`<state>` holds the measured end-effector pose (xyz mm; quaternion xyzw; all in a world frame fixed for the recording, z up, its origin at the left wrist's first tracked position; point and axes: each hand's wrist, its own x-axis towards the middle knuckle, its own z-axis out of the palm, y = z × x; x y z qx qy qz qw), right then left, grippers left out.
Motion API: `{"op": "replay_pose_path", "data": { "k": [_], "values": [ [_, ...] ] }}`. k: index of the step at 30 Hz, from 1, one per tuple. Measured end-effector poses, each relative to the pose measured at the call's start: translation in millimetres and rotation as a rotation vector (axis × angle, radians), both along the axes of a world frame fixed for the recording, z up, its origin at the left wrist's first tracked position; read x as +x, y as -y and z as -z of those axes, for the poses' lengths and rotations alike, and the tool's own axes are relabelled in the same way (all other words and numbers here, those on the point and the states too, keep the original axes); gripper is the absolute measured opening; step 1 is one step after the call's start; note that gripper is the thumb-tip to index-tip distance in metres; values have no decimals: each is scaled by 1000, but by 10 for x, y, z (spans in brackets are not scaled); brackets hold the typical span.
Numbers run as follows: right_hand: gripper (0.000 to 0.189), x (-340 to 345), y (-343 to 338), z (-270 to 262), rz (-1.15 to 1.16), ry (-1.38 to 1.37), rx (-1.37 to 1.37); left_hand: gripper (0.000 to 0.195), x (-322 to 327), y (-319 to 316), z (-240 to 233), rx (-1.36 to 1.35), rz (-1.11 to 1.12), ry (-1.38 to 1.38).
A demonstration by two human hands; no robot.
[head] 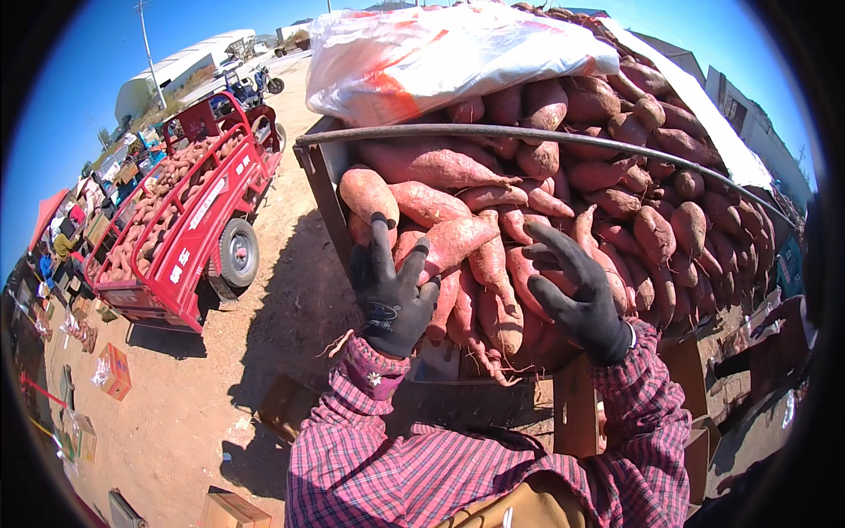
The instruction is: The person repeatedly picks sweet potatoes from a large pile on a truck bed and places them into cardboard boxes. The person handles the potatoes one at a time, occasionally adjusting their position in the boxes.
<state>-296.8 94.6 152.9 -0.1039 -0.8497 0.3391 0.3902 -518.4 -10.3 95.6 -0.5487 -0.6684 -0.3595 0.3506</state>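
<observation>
A heap of reddish sweet potatoes [492, 254] fills the truck or cart bed before me, some hanging over its near edge. My left hand [395, 300], in a dark work glove, lies at the heap's left end with its fingers spread. Its fingertips reach a rounded sweet potato [367, 191] and the end of a long one [460, 243]. My right hand [581, 300], gloved alike, is over the heap's near side, fingers apart and curved. No sweet potato is plainly gripped in it; whether its fingertips touch any is unclear.
A metal rail [528, 133] crosses the heap, with white plastic sheeting [462, 56] behind it. Left stands a red cargo tricycle [211, 204] loaded with sweet potatoes. Cardboard boxes [113, 371] lie on the dirt ground. Several people [63, 241] are far left; another person [769, 363] is at right.
</observation>
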Motion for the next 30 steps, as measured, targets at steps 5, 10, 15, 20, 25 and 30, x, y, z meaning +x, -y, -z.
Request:
{"op": "replay_pose_path", "data": {
  "k": [5, 10, 15, 20, 25, 30],
  "values": [
    [74, -1653, -30, -497, -53, 196, 179, 58, -68, -8, 114, -106, -39, -40],
    [74, -1850, -345, -481, -363, 318, -199, 56, -69, -38, 102, 19, 99, -47],
    [52, -925, -579, -539, -336, 150, -443, 53, 110, -216, 39, 111, 231, 382],
    [64, 39, -332, -19, -730, -300, -1115, 44, -33, -76, 54, 72, 26, 33],
    [81, 2124, 265, 839, -281, -565, -1043, 48, 107, -210, 69, 30, 73, 16],
    [69, 3513, 1278, 1374, 602, -535, -1066, 39, -80, -93, 84, 28, 196, -17]
  ]
}}
